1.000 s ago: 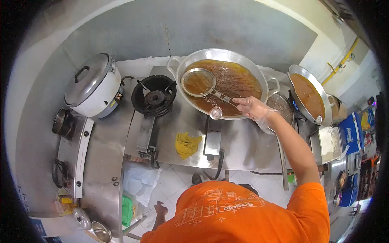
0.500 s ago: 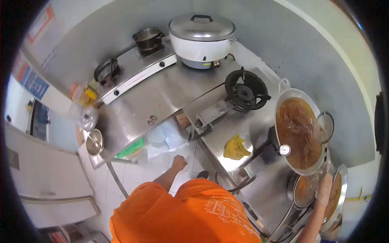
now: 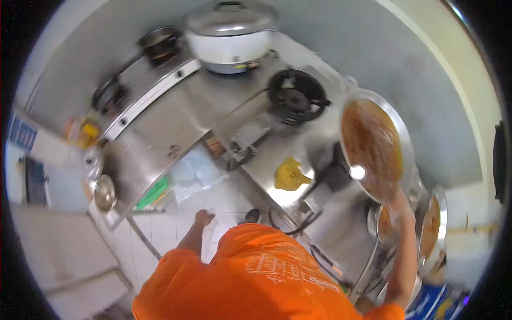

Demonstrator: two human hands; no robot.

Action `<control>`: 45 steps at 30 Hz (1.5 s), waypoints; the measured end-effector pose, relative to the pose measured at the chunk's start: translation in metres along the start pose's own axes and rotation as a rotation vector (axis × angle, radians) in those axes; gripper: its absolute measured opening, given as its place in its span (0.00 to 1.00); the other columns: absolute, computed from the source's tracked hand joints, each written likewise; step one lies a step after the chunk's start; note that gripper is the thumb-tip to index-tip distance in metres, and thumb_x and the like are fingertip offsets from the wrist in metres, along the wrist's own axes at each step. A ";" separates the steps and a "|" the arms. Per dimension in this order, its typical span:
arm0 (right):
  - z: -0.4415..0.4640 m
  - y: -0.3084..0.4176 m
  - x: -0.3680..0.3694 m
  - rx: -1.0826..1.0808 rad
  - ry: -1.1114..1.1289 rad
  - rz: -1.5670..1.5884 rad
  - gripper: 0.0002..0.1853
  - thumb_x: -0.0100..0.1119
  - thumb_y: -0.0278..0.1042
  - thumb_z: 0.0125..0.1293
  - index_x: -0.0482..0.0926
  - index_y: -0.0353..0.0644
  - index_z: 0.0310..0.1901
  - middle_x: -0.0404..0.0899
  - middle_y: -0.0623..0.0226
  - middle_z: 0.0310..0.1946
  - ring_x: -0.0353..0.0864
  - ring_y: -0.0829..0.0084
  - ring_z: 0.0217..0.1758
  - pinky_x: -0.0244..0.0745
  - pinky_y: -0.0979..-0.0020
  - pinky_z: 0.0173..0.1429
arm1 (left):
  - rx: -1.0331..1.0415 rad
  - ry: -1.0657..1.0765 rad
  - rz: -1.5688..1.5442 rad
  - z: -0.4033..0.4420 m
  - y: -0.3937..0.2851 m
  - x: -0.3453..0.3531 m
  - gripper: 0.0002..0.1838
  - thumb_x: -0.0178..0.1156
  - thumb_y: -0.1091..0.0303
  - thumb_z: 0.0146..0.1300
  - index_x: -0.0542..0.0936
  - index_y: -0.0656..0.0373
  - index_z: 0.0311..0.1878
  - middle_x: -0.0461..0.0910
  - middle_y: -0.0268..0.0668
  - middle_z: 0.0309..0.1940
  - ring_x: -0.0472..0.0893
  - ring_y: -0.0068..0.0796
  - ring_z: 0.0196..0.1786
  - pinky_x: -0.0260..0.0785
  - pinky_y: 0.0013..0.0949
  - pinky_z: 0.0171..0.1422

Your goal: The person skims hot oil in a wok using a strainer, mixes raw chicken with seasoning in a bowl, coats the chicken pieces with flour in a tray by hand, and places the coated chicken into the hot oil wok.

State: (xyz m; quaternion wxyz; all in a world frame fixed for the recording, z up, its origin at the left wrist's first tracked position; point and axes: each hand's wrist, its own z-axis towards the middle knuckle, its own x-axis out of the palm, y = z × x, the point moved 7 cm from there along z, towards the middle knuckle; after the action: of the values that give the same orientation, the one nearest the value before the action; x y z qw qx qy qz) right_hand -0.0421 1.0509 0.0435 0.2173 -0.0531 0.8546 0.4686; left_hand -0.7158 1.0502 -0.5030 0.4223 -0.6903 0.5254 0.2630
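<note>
A large wok (image 3: 404, 140) of reddish-brown food in liquid stands on the right-hand counter. My right hand (image 3: 396, 205) reaches over its near rim, blurred, and appears closed around the handle of a skimmer; the skimmer's head is lost in the blur over the wok. A white round dial (image 3: 357, 172) sits at the wok's left rim. Beside my right forearm are a smaller pan (image 3: 385, 226) and a wide metal bowl (image 3: 441, 224), both with orange-brown contents. My left hand (image 3: 204, 217) hangs above the tiled floor, fingers curled, nothing visible in it.
A black ring burner (image 3: 296, 97) and a crumpled yellow cloth or bag (image 3: 291, 175) lie on the counter left of the wok. Farther back stand a big white rice cooker (image 3: 229, 50) and a two-burner stove (image 3: 152, 98) with a dark pot (image 3: 160, 45). A metal bowl (image 3: 105, 193) is at left.
My right hand has moved up and left, from outside the wok's rim to over it; the skimmer's ring, raised before, no longer shows clearly. The whole view has shifted.
</note>
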 end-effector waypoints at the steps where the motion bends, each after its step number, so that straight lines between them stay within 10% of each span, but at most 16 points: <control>1: 0.002 0.002 0.003 0.025 -0.022 0.022 0.23 0.49 0.31 0.74 0.73 0.43 0.69 0.74 0.68 0.64 0.73 0.74 0.65 0.66 0.69 0.66 | 0.044 0.020 0.040 0.004 0.007 0.013 0.32 0.59 0.36 0.63 0.86 0.62 0.40 0.85 0.54 0.43 0.83 0.53 0.52 0.74 0.49 0.58; 3: 0.004 0.007 0.008 0.074 -0.066 0.068 0.25 0.50 0.26 0.72 0.72 0.39 0.70 0.79 0.67 0.54 0.76 0.75 0.54 0.69 0.73 0.58 | 0.013 -0.009 0.034 -0.001 0.008 0.008 0.31 0.58 0.37 0.65 0.86 0.61 0.39 0.85 0.51 0.43 0.83 0.51 0.52 0.73 0.48 0.60; 4: 0.009 0.005 0.005 0.082 -0.008 0.013 0.26 0.52 0.25 0.71 0.71 0.37 0.70 0.75 0.74 0.35 0.71 0.83 0.34 0.65 0.80 0.38 | 0.000 -0.018 0.010 -0.011 0.000 -0.004 0.29 0.58 0.38 0.65 0.85 0.61 0.38 0.86 0.49 0.42 0.83 0.50 0.52 0.73 0.48 0.61; 10: 0.030 -0.019 -0.005 0.004 -0.089 0.202 0.26 0.56 0.28 0.72 0.71 0.38 0.71 0.63 0.81 0.21 0.58 0.87 0.22 0.50 0.81 0.24 | -0.070 -0.031 -0.142 -0.022 -0.034 -0.025 0.22 0.63 0.46 0.65 0.84 0.57 0.32 0.86 0.44 0.39 0.83 0.50 0.48 0.75 0.48 0.55; 14: -0.009 -0.003 -0.007 0.076 -0.105 0.248 0.26 0.59 0.29 0.72 0.71 0.41 0.71 0.62 0.82 0.21 0.57 0.86 0.21 0.52 0.81 0.24 | 0.563 -0.105 0.294 0.014 -0.053 0.001 0.14 0.62 0.55 0.63 0.85 0.56 0.33 0.86 0.42 0.36 0.83 0.51 0.43 0.76 0.50 0.50; 21: -0.089 -0.058 -0.076 -0.190 -0.343 -0.078 0.24 0.59 0.31 0.74 0.73 0.41 0.70 0.76 0.79 0.31 0.67 0.86 0.28 0.65 0.82 0.32 | 0.339 -0.250 -0.134 0.007 -0.106 -0.052 0.11 0.62 0.60 0.61 0.84 0.57 0.29 0.85 0.45 0.32 0.83 0.53 0.39 0.76 0.47 0.45; 23: -0.140 -0.068 -0.101 -0.265 -0.623 -0.360 0.23 0.58 0.31 0.73 0.74 0.39 0.68 0.84 0.61 0.43 0.76 0.74 0.36 0.74 0.71 0.40 | 0.210 -0.090 -0.368 0.005 -0.101 -0.034 0.13 0.61 0.60 0.62 0.83 0.59 0.28 0.84 0.48 0.30 0.82 0.56 0.37 0.76 0.48 0.44; 25: -0.185 -0.077 -0.113 -0.331 -0.819 -0.681 0.21 0.57 0.33 0.73 0.76 0.37 0.66 0.85 0.47 0.52 0.87 0.59 0.48 0.78 0.62 0.47 | 0.543 -0.282 -0.246 0.004 -0.096 -0.013 0.14 0.63 0.58 0.61 0.83 0.60 0.29 0.84 0.49 0.29 0.82 0.57 0.36 0.76 0.50 0.43; 29: -0.240 -0.136 -0.115 0.006 -0.984 -0.649 0.24 0.55 0.31 0.73 0.71 0.39 0.69 0.82 0.35 0.43 0.87 0.48 0.42 0.77 0.57 0.45 | 0.427 -0.460 -0.053 -0.059 -0.095 -0.003 0.16 0.65 0.56 0.60 0.84 0.63 0.34 0.84 0.52 0.33 0.84 0.54 0.39 0.76 0.49 0.45; 31: -0.255 -0.187 -0.106 -0.280 -1.071 -0.689 0.24 0.53 0.28 0.73 0.70 0.36 0.70 0.80 0.42 0.30 0.81 0.61 0.31 0.76 0.62 0.41 | 0.093 -0.455 -0.225 -0.109 -0.092 -0.016 0.17 0.67 0.56 0.59 0.84 0.64 0.36 0.84 0.54 0.35 0.83 0.56 0.43 0.76 0.49 0.48; 39: -0.200 -0.354 -0.090 0.202 -0.763 0.247 0.26 0.62 0.34 0.71 0.74 0.40 0.69 0.78 0.72 0.26 0.71 0.83 0.24 0.64 0.78 0.27 | -0.297 -0.299 -0.288 -0.261 -0.005 -0.012 0.15 0.68 0.59 0.57 0.82 0.63 0.35 0.85 0.54 0.37 0.84 0.56 0.46 0.76 0.50 0.53; 45: -0.165 -0.396 -0.130 0.261 -0.533 0.381 0.10 0.56 0.35 0.72 0.82 0.43 0.49 0.84 0.67 0.42 0.77 0.75 0.31 0.69 0.69 0.31 | -0.364 -0.340 -0.354 -0.292 0.098 0.021 0.16 0.66 0.58 0.58 0.82 0.64 0.36 0.85 0.55 0.38 0.84 0.57 0.47 0.76 0.51 0.51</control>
State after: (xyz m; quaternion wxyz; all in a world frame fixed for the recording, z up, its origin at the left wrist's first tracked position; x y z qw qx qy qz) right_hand 0.1383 0.6804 -0.1333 0.3464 0.2598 0.8151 0.3848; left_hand -0.8259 0.7797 -0.4025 0.4129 -0.7815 0.2629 0.3868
